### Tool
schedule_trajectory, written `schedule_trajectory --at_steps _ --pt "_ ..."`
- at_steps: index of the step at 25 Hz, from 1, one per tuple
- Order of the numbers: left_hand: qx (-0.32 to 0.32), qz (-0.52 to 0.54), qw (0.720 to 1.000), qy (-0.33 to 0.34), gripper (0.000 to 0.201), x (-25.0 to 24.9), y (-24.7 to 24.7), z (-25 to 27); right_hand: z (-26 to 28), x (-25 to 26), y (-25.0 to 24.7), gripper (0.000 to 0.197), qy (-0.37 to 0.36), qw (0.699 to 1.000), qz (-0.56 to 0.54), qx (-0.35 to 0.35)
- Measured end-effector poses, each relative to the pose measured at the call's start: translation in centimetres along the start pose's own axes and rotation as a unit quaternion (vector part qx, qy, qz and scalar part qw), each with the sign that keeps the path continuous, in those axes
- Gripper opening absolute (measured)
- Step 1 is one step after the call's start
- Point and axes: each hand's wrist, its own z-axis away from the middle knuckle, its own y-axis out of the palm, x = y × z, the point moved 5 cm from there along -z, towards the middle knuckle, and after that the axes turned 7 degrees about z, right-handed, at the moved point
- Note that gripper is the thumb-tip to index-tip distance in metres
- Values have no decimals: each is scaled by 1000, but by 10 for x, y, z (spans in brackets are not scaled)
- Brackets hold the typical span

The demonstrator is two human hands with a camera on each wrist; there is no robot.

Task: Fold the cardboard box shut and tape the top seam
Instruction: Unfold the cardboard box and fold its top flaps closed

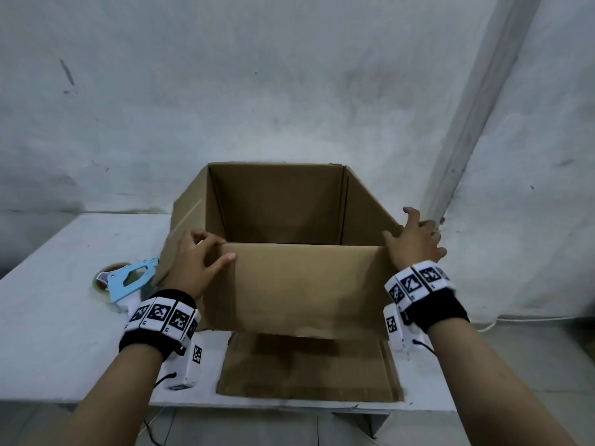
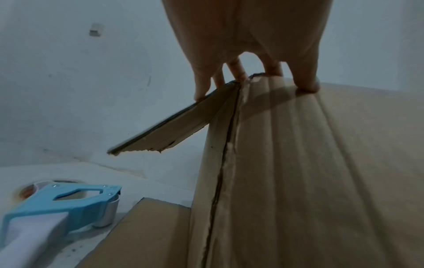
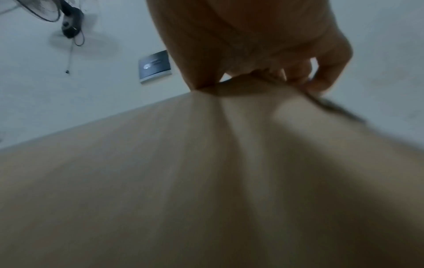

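An open brown cardboard box stands on the white table, its inside bare. My left hand grips the near left top corner, fingers curled over the edge and thumb on the front panel. In the left wrist view the fingers sit on the left flap, which angles outward. My right hand holds the near right corner, thumb at the front panel and fingers spread over the right flap. In the right wrist view the fingers curl over that flap's edge. A blue tape dispenser lies to the box's left.
A flat piece of cardboard lies on the table under the box's near side, close to the table's front edge. The wall stands right behind the box. A white cable runs along the floor at the right. A wall fan shows in the right wrist view.
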Motion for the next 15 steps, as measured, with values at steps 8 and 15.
schedule_trajectory --at_steps 8,15 --pt "-24 18 999 35 30 5 4 -1 -7 -13 -7 31 7 999 36 -26" --pt "-60 -73 993 67 31 12 5 -3 -5 -14 -4 33 66 992 -90 -66"
